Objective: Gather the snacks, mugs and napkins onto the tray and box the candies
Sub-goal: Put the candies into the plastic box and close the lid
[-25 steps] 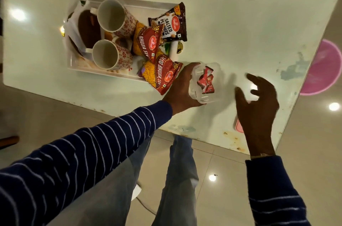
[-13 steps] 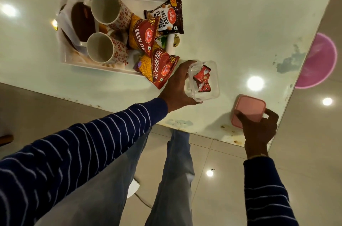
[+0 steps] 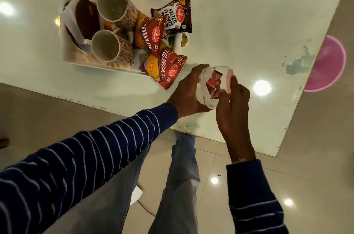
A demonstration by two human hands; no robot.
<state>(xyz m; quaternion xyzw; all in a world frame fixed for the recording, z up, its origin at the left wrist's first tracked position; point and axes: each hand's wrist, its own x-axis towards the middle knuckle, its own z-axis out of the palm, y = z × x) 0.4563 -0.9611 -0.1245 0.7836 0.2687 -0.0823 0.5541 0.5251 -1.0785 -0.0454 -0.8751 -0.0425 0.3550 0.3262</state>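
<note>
My left hand [image 3: 186,91] grips a small clear plastic box [image 3: 207,97], lifted and tilted above the table's near edge, with red-wrapped candies [image 3: 213,84] inside. My right hand [image 3: 232,107] holds the pink lid [image 3: 229,78] against the box's right side; most of the lid is hidden behind the box and fingers. To the left, the white tray [image 3: 122,67] carries two patterned mugs [image 3: 115,7] [image 3: 109,46], white napkins [image 3: 70,22] on a brown holder, two red snack packets [image 3: 153,32] [image 3: 166,68] and a dark peanut packet [image 3: 174,17].
The white table [image 3: 249,22] has chipped, stained edges and a worn patch at the right. A pink round object [image 3: 327,65] lies on the floor beyond the table's right edge. My legs stand on glossy tiles below.
My right hand picked the pink lid up from the table's near edge and brought it left to the box. My left hand lifted and tilted the box.
</note>
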